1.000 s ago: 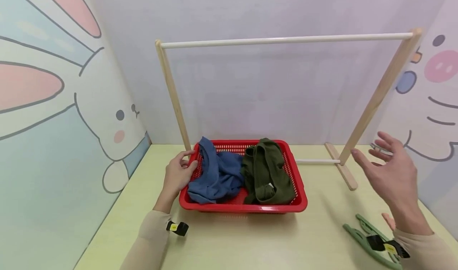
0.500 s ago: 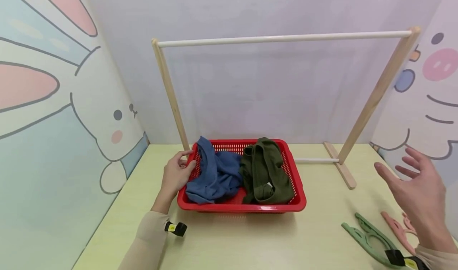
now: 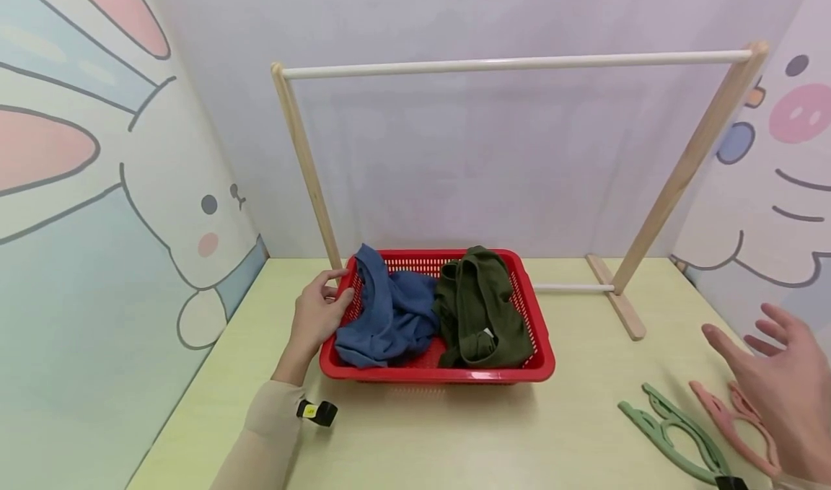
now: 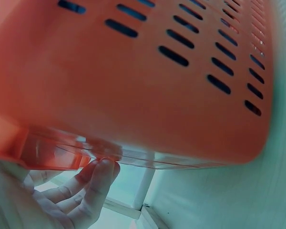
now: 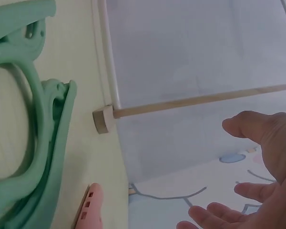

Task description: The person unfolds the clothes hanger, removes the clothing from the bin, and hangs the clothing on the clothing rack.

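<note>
While L grip (image 3: 318, 313) holds perf. basket (image 3: 448, 376), crumpled cloth (image 3: 410, 313)

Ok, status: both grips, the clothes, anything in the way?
Left grip holding red basket. Right grip empty, raised near pink folding hanger. Blue garment, olive garment inside basket. Nothing visibly blocking.

red perforated basket (image 3: 436, 376) | blue garment (image 3: 397, 318) | dark-green garment (image 3: 487, 313) | green hanger (image 5: 40, 109) | pink hanger (image 3: 720, 414) | white rail (image 3: 513, 64) | rabbit-patterned wall (image 3: 162, 208)

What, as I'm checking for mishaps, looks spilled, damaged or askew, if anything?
Nothing stands out. The blue garment and the green garment lie crumpled in the red basket, the rack stands upright, and the green hanger and pink hanger lie on the table.
</note>
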Demonstrator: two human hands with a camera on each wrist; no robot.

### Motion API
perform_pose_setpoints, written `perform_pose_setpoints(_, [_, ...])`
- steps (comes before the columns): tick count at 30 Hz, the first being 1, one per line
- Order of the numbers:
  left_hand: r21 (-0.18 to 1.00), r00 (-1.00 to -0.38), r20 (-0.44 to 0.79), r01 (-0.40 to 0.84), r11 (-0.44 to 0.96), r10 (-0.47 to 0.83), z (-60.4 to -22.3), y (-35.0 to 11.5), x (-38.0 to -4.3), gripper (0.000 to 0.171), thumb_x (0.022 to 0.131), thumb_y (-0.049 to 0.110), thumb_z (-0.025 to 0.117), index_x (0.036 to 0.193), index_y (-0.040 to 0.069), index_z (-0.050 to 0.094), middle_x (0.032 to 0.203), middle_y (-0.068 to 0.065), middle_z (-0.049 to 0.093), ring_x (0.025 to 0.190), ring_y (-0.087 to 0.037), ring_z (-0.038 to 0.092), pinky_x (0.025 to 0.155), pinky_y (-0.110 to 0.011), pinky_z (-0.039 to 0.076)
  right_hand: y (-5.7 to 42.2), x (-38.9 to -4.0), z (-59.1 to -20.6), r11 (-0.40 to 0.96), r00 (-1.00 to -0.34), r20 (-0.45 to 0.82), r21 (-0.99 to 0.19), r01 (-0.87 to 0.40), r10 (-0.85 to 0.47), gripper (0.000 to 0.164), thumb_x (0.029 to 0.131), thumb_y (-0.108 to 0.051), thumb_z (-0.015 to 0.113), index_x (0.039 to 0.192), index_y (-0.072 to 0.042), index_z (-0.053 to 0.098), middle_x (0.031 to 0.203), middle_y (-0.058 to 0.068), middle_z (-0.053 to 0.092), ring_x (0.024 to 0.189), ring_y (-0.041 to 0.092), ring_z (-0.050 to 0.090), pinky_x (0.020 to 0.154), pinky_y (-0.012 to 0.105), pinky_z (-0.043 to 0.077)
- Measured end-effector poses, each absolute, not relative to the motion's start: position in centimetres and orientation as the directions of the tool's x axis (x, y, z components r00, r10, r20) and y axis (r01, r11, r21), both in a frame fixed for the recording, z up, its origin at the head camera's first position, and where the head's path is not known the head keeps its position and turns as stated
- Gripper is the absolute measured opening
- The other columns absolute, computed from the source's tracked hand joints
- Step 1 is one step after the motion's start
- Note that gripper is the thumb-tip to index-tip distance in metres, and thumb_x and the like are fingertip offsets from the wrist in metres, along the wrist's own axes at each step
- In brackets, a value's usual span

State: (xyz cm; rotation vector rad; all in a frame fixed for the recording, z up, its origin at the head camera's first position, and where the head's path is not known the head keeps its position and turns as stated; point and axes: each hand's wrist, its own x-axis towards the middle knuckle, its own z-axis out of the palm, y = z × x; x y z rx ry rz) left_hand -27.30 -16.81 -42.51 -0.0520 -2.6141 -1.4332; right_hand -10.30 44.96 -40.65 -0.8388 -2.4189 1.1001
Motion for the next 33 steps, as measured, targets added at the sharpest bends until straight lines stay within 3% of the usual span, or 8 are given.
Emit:
perform_pose_setpoints(3, [0.834, -0.987, 0.155, 0.105, 0.541, -0.047, -42.5, -16.9, -27.3, 0.048, 0.109, 0.025, 0.07, 0.155, 0.014, 0.063, 0.122, -0.024, 0.078, 0.107, -0.037, 0.077, 0.097, -0.053, 0.065, 45.3, -10.3, -41.2, 0.524, -0.763, 0.046, -0.753, 0.398, 0.645, 0.108, 0.103, -0.055, 0.075, 0.18, -0.017, 0.01, 0.181, 0.028, 0.02, 0.16, 0.053, 0.035, 0.106, 0.019, 0.051])
perform_pose_setpoints(5, [0.835, -0.987, 0.155, 0.104, 0.541, -0.048, -42.4, -16.9, -27.3, 0.047, 0.109, 0.025, 0.07, 0.155, 0.015, 0.063, 0.121, -0.024, 0.078, 0.106, -0.036, 0.077, 0.097, -0.052, 0.066, 45.5, -10.2, -41.6, 0.525, -0.764, 0.023, -0.74, 0.421, 0.645, 0.108, 0.104, -0.056, 0.073, 0.18, -0.014, 0.008, 0.181, 0.03, 0.02, 0.158, 0.056, 0.035, 0.123, 0.04, 0.047])
perform_pose_setpoints(8, [0.833, -0.987, 0.156, 0.105, 0.543, -0.048, -42.4, -16.9, -27.4, 0.047, 0.109, 0.025, 0.07, 0.155, 0.016, 0.063, 0.12, -0.023, 0.078, 0.106, -0.036, 0.076, 0.096, -0.051, 0.065, 45.8, -9.9, -42.5, 0.524, -0.771, 0.0, -0.734, 0.432, 0.636, 0.109, 0.104, -0.056, 0.072, 0.179, -0.012, 0.007, 0.18, 0.032, 0.018, 0.158, 0.057, 0.034, 0.108, 0.023, 0.053])
perform_pose_setpoints(12, [0.827, -0.987, 0.155, 0.107, 0.552, -0.041, -42.4, -16.8, -27.4, 0.048, 0.109, 0.024, 0.071, 0.155, 0.015, 0.063, 0.119, -0.022, 0.078, 0.105, -0.035, 0.075, 0.094, -0.049, 0.066, 46.0, -9.2, -43.8, 0.522, -0.787, -0.02, -0.738, 0.428, 0.617, 0.111, 0.104, -0.054, 0.074, 0.179, -0.008, 0.007, 0.179, 0.035, 0.016, 0.157, 0.06, 0.032, 0.058, 0.008, 0.041])
perform_pose_setpoints(16, [0.823, -0.988, 0.153, 0.109, 0.557, -0.032, -42.3, -16.7, -27.4, 0.048, 0.109, 0.024, 0.071, 0.155, 0.015, 0.063, 0.119, -0.022, 0.078, 0.104, -0.034, 0.075, 0.092, -0.048, 0.066, 45.9, -8.5, -44.8, 0.523, -0.781, -0.051, -0.716, 0.463, 0.622, 0.111, 0.105, -0.055, 0.073, 0.178, -0.004, 0.006, 0.178, 0.037, 0.015, 0.155, 0.062, 0.034, 0.101, 0.029, 0.059])
perform_pose_setpoints(19, [0.824, -0.987, 0.155, 0.11, 0.556, -0.035, -42.3, -16.7, -27.4, 0.048, 0.108, 0.024, 0.071, 0.155, 0.016, 0.063, 0.12, -0.022, 0.078, 0.104, -0.034, 0.075, 0.092, -0.048, 0.066, 46.1, -8.2, -45.2, 0.531, -0.785, -0.061, -0.704, 0.472, 0.617, 0.112, 0.105, -0.056, 0.072, 0.178, -0.004, 0.006, 0.177, 0.038, 0.016, 0.154, 0.063, 0.034, 0.127, 0.06, 0.037])
perform_pose_setpoints(25, [0.841, -0.987, 0.152, 0.099, 0.532, -0.057, -42.9, -16.8, -27.1, 0.047, 0.109, 0.025, 0.071, 0.155, 0.016, 0.063, 0.121, -0.022, 0.078, 0.103, -0.034, 0.077, 0.094, -0.05, 0.066, 46.9, -9.1, -45.4, 0.612, -0.818, -0.05, -0.637, 0.468, 0.573, 0.111, 0.106, -0.057, 0.069, 0.174, 0.007, 0.007, 0.169, 0.048, 0.02, 0.146, 0.069, 0.035, 0.114, 0.079, 0.035])
perform_pose_setpoints(33, [0.84, -0.982, 0.181, 0.125, 0.528, -0.056, -42.9, -16.7, -27.4, 0.046, 0.108, 0.025, 0.071, 0.153, 0.016, 0.064, 0.119, -0.022, 0.079, 0.1, -0.034, 0.078, 0.092, -0.049, 0.066, 48.0, -10.2, -45.4, 0.609, -0.777, -0.148, -0.539, 0.582, 0.612, 0.121, 0.102, -0.061, 0.073, 0.17, 0.012, 0.005, 0.165, 0.051, 0.019, 0.149, 0.07, 0.029, 0.118, 0.078, 0.032])
